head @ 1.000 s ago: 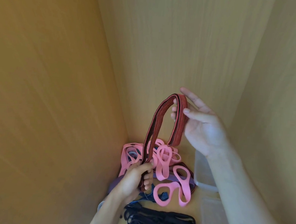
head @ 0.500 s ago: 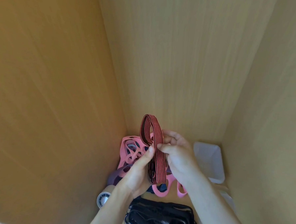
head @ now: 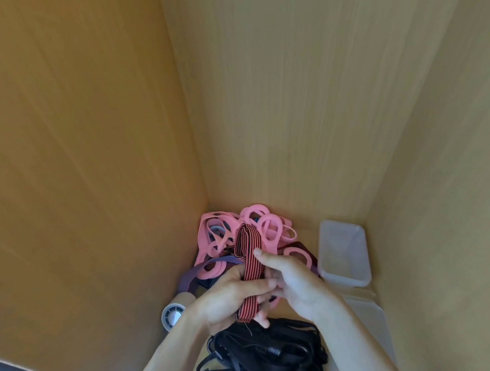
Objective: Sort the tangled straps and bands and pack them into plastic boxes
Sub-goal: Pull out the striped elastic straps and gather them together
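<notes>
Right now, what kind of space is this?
Probably the inside of a wooden cupboard or wardrobe: plain wood-grain panels close in on three sides, with a clear plastic box and a pile of pink bands on its floor.

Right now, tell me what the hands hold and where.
Both the left hand and right hand grip the folded red-and-black striped elastic band around its middle.

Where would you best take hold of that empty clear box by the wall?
Grip the clear box by its near short rim, coming from above. It stands upright and open; walls crowd its far and right sides, while the near edge faces the hands.
</notes>
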`<state>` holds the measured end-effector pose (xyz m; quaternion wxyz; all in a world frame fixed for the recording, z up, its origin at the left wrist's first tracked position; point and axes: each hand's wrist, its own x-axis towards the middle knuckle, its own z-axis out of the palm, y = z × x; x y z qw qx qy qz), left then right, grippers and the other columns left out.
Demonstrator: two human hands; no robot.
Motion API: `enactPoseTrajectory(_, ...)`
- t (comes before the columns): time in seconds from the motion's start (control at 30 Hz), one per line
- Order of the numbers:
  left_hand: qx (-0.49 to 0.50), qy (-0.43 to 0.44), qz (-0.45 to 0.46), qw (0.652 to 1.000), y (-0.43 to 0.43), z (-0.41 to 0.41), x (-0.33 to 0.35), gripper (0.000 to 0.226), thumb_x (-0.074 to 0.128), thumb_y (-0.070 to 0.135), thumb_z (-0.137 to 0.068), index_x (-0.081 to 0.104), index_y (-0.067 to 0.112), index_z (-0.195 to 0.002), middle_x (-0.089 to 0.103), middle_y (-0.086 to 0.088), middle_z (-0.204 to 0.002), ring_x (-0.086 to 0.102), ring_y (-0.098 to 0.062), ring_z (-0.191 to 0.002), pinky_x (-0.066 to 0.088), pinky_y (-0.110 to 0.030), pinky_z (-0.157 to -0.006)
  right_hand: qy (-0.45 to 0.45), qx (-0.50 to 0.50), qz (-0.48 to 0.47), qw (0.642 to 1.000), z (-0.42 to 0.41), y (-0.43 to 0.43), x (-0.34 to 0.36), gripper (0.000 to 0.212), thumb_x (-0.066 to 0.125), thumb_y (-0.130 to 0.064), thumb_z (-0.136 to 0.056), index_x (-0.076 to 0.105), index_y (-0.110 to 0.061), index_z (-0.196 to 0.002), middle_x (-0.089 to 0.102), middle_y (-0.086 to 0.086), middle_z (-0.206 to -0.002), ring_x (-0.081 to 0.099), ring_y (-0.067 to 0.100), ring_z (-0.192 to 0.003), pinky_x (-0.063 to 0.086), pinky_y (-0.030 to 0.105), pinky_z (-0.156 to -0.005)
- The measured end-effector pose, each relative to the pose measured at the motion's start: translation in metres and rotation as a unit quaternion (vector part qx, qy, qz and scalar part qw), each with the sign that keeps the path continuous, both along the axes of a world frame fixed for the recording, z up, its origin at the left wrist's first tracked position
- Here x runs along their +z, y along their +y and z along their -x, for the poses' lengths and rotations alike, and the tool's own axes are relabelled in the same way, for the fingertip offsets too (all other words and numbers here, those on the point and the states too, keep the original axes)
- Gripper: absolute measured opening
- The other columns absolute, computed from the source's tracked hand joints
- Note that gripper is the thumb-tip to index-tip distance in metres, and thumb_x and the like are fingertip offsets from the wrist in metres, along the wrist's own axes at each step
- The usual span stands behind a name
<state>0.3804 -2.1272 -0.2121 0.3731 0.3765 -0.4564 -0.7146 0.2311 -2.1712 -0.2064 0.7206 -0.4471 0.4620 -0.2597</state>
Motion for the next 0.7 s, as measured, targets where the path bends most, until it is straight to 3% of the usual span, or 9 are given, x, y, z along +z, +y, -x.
enactPoseTrajectory(0.07, -0.009, -0.021, 0.006, 1.000, 0.004, -0.001, -0.009, 0.023, 0.070, 0.016, -0.095, 0.054, 0.008, -0.080, 0.043, -0.009, -0.066, 0.054, -0.020, -0.051, 0.056, -0.033, -0.054, -0.042, 0.009, -0.032, 0.999, 0.000, 0.006, -0.011, 0.093, 0.076, -0.056, -0.072, 0.050, 0.012, -0.132, 0.062, 0.019, -0.103, 0.063, 0.027, -0.088, 0.049, 0.044, -0.094)
enactPoseTrajectory(0.2, -0.010, -0.035, -0.039, 0.999, 0.012, 0.001, -0.025, 0.024, 0.075, 0.024, -0.091, 0.058, 0.009, -0.083, 0.047, -0.008, -0.069, 0.055, -0.020, -0.051, 0.055, -0.033, -0.052, -0.135, -0.050, -0.019, 0.989, 0.005, 0.017, -0.028, 0.044, 0.068, -0.025, -0.089, 0.065, 0.010, -0.117, 0.069, 0.028, -0.115, 0.067, 0.036, -0.100, 0.054, 0.035, -0.072)
enactPoseTrajectory(0.3, 0.010, -0.024, -0.096, 0.995, 0.015, 0.004, -0.035, 0.036, 0.079, 0.024, -0.087, 0.061, -0.004, -0.101, 0.056, -0.010, -0.076, 0.061, -0.024, -0.062, 0.059, -0.037, -0.064, -0.142, -0.087, 0.014, 0.986, 0.011, 0.024, -0.033, 0.024, 0.060, -0.011, -0.095, 0.069, 0.006, -0.109, 0.072, 0.027, -0.111, 0.070, 0.039, -0.094, 0.057, 0.037, -0.063)
enactPoseTrajectory(0.37, 0.016, -0.021, -0.124, 0.992, 0.015, 0.005, -0.041, 0.052, 0.079, 0.022, -0.087, 0.057, -0.013, -0.119, 0.065, -0.015, -0.087, 0.069, -0.031, -0.080, 0.059, -0.042, -0.082, -0.116, -0.120, 0.052, 0.985, 0.017, 0.025, -0.033, 0.022, 0.058, -0.011, -0.097, 0.070, 0.003, -0.110, 0.074, 0.025, -0.106, 0.069, 0.042, -0.096, 0.055, 0.044, -0.073)
enactPoseTrajectory(0.43, 0.013, -0.038, -0.127, 0.991, 0.013, 0.002, -0.047, 0.054, 0.076, 0.022, -0.087, 0.056, -0.008, -0.127, 0.070, -0.020, -0.105, 0.069, -0.035, -0.105, 0.054, -0.041, -0.097, -0.118, -0.140, 0.082, 0.980, 0.027, 0.024, -0.031, 0.024, 0.058, -0.013, -0.097, 0.071, 0.001, -0.112, 0.074, 0.025, -0.105, 0.069, 0.043, -0.102, 0.052, 0.050, -0.084)
enactPoseTrajectory(0.5, 0.023, -0.055, -0.127, 0.990, 0.009, -0.006, -0.049, 0.054, 0.072, 0.024, -0.085, 0.056, -0.001, -0.130, 0.069, -0.021, -0.120, 0.064, -0.033, -0.119, 0.049, -0.039, -0.105, -0.135, -0.164, 0.092, 0.973, 0.038, 0.021, -0.027, 0.025, 0.057, -0.014, -0.096, 0.069, 0.000, -0.113, 0.074, 0.025, -0.103, 0.070, 0.039, -0.099, 0.057, 0.042, -0.081)
enactPoseTrajectory(0.6, 0.080, -0.058, -0.117, 0.988, -0.001, -0.031, -0.048, 0.047, 0.068, 0.027, -0.080, 0.064, 0.006, -0.122, 0.071, -0.018, -0.119, 0.068, -0.031, -0.114, 0.052, -0.039, -0.099, -0.151, -0.214, 0.091, 0.961, 0.055, 0.018, -0.021, 0.021, 0.056, -0.016, -0.096, 0.071, -0.006, -0.105, 0.074, 0.018, -0.092, 0.070, 0.028, -0.085, 0.057, 0.033, -0.068)
enactPoseTrajectory(0.7, 0.186, -0.200, -0.072, 0.959, -0.017, -0.054, -0.046, 0.038, 0.065, 0.028, -0.074, 0.069, 0.011, -0.107, 0.076, -0.008, -0.099, 0.072, -0.026, -0.097, 0.054, -0.032, -0.085, -0.189, -0.253, 0.052, 0.947, 0.066, 0.018, -0.019, 0.022, 0.053, -0.019, -0.098, 0.070, -0.006, -0.098, 0.068, 0.015, -0.082, 0.062, 0.027, -0.070, 0.055, 0.039, -0.062)
